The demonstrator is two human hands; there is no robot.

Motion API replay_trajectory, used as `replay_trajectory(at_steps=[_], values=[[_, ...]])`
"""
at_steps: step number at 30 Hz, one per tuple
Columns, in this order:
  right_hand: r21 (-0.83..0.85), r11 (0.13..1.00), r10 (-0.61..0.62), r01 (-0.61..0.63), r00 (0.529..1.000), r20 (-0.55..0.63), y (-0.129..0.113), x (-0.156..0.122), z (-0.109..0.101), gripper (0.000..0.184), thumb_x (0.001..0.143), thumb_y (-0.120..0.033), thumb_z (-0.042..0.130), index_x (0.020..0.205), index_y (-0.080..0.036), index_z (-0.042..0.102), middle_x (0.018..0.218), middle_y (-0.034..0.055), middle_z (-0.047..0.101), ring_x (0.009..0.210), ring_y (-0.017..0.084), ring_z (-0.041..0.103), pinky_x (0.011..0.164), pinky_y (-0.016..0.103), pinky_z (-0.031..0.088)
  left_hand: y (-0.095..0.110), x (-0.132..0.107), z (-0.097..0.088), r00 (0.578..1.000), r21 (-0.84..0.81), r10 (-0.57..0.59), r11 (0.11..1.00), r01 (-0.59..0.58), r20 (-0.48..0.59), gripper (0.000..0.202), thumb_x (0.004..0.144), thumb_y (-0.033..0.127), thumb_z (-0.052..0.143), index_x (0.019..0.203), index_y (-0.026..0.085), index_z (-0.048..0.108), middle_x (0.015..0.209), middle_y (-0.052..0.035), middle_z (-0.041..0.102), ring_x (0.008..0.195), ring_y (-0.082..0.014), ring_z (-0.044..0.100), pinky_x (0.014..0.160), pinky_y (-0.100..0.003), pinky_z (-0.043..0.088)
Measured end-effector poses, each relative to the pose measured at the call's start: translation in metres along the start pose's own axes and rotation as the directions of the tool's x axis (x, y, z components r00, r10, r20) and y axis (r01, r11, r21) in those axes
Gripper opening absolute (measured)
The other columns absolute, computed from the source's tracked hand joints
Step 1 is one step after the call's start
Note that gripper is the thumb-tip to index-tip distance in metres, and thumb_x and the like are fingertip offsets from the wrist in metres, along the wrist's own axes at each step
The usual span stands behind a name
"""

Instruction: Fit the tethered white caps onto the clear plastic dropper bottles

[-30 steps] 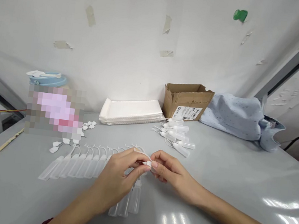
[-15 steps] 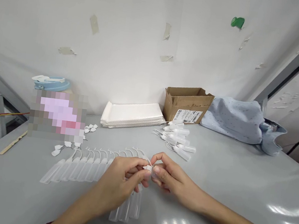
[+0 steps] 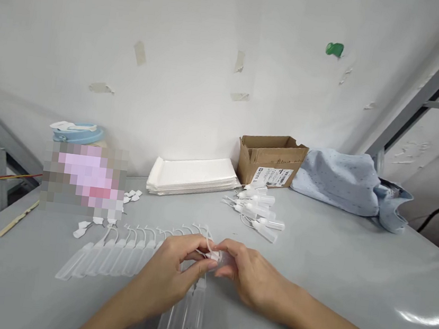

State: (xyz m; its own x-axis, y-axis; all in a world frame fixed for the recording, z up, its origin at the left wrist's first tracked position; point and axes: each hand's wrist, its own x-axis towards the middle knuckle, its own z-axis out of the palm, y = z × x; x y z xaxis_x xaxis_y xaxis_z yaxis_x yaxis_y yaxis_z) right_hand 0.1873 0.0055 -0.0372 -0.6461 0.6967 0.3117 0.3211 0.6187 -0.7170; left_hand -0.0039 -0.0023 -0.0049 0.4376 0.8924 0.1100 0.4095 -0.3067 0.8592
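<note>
Clock centred on the meeting hands. Right hand (image 3: pixel 257 281) has altered most over the last half second: its thumb, lately on the near side of the clear bottle (image 3: pixel 226 260), now lies lower, and the index finger reaches over toward the neck. Left hand (image 3: pixel 169 268) keeps its place, thumb and index clamped on the white fitting (image 3: pixel 213 255) at the bottle's mouth. Right fingers are curled about the bottle, thumb and index parted around it; whether the pads press hard, cannot tell. A thin white strap (image 3: pixel 209 237) loops above the pinch. My reading: the right grip is being re-set, while the piece itself stays between the hands, above the table (image 3: pixel 334 274); whether the fitting is fully seated is hidden by fingers. View has tipped up a little, so everything sits lower. Supplies look unchanged: long row of bottles (image 3: pixel 122 256) at nine o'clock, three more bottles (image 3: pixel 181 313) at seven, partly under the left hand; loose white fittings (image 3: pixel 134 195) at ten; heap of fitted bottles (image 3: pixel 258 210) at one, just in front of the carton (image 3: pixel 250 165). White envelopes (image 3: pixel 192 176) stacked at eleven.
</note>
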Motion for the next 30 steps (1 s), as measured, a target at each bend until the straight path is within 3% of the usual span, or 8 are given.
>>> replay_trajectory(at_steps=[3,6,8,10,13,17,24,30], values=[[0.207,0.969,0.127,-0.136,0.99,0.056,-0.01,0.001,-0.005,0.02,0.097,-0.027,0.032,0.114,-0.019,0.028,0.076,0.0003,0.051,0.06,0.012,0.046,0.06,0.026,0.042,0.0,0.0,-0.001,0.985,0.027,0.169,0.985,-0.168,-0.036,0.012,0.085,0.017,0.052,0.085,0.018,0.064,0.081,-0.0033,0.065,0.078,-0.0156,0.06,0.071,-0.026,0.048],[0.368,0.895,0.22,-0.252,0.967,0.127,-0.02,0.002,-0.008,0.021,0.099,-0.035,0.025,0.115,-0.021,0.026,0.067,-0.0055,0.042,0.052,0.01,0.04,0.05,0.021,0.039,0.003,0.001,-0.003,0.988,-0.04,0.153,0.987,-0.154,-0.034,0.012,0.085,0.02,0.054,0.081,0.018,0.065,0.081,-0.004,0.066,0.083,-0.0174,0.06,0.075,-0.028,0.048],[0.204,0.966,0.158,-0.159,0.987,0.018,-0.019,0.002,-0.008,0.024,0.097,-0.034,0.034,0.117,-0.021,0.029,0.075,-0.0013,0.05,0.061,0.012,0.049,0.055,0.024,0.044,0.005,0.001,-0.004,0.995,-0.101,0.082,0.991,-0.088,-0.061,0.013,0.085,0.024,0.055,0.08,0.018,0.065,0.082,-0.0038,0.065,0.081,-0.0172,0.06,0.075,-0.028,0.049],[-0.119,0.992,-0.054,0.037,0.989,-0.14,-0.013,0.002,-0.007,0.026,0.095,-0.024,0.041,0.119,-0.02,0.034,0.088,0.006,0.057,0.075,0.017,0.056,0.063,0.029,0.048,0.007,0.002,-0.005,0.995,-0.156,-0.001,0.988,-0.013,-0.095,0.014,0.084,0.028,0.055,0.082,0.018,0.065,0.084,-0.0038,0.065,0.079,-0.0168,0.061,0.074,-0.028,0.05],[-0.457,0.85,-0.391,0.263,0.896,-0.212,-0.004,0.005,-0.009,0.031,0.093,-0.008,0.037,0.123,-0.017,0.039,0.094,0.0114,0.06,0.083,0.02,0.057,0.066,0.031,0.05,0.008,0.002,-0.006,0.992,-0.175,-0.099,0.981,0.083,-0.082,0.019,0.084,0.034,0.054,0.082,0.018,0.063,0.078,-0.0024,0.062,0.072,-0.0153,0.06,0.069,-0.026,0.051],[-0.563,0.763,-0.49,0.316,0.852,-0.186,-0.002,0.007,-0.013,0.034,0.09,-0.003,0.04,0.122,-0.014,0.043,0.093,0.0122,0.062,0.08,0.02,0.057,0.067,0.032,0.05,0.009,0.001,-0.006,0.994,-0.109,-0.104,0.989,0.099,-0.041,0.025,0.087,0.037,0.049,0.076,0.017,0.06,0.07,-0.0002,0.058,0.063,-0.0124,0.055,0.06,-0.023,0.048],[-0.113,0.976,-0.206,0.186,0.958,-0.2,-0.006,0.004,-0.012,0.02,0.093,-0.021,0.041,0.109,-0.016,0.053,0.081,0.0072,0.063,0.069,0.016,0.057,0.061,0.027,0.048,0.008,-0.002,-0.001,0.998,0.085,-0.027,0.996,0.032,-0.056,0.03,0.09,0.035,0.045,0.069,0.018,0.059,0.065,0.0008,0.058,0.065,-0.0139,0.055,0.062,-0.024,0.043],[0.17,0.984,0.076,-0.056,0.991,-0.112,-0.006,0.007,-0.016,0.022,0.091,-0.032,0.049,0.097,-0.016,0.063,0.072,0.0021,0.061,0.053,0.01,0.051,0.051,0.022,0.041,-0.001,-0.001,-0.002,0.932,0.416,0.355,0.861,-0.294,-0.075,0.014,0.089,0.019,0.047,0.079,0.018,0.056,0.07,-0.0012,0.058,0.07,-0.0163,0.051,0.07,-0.031,0.04]])
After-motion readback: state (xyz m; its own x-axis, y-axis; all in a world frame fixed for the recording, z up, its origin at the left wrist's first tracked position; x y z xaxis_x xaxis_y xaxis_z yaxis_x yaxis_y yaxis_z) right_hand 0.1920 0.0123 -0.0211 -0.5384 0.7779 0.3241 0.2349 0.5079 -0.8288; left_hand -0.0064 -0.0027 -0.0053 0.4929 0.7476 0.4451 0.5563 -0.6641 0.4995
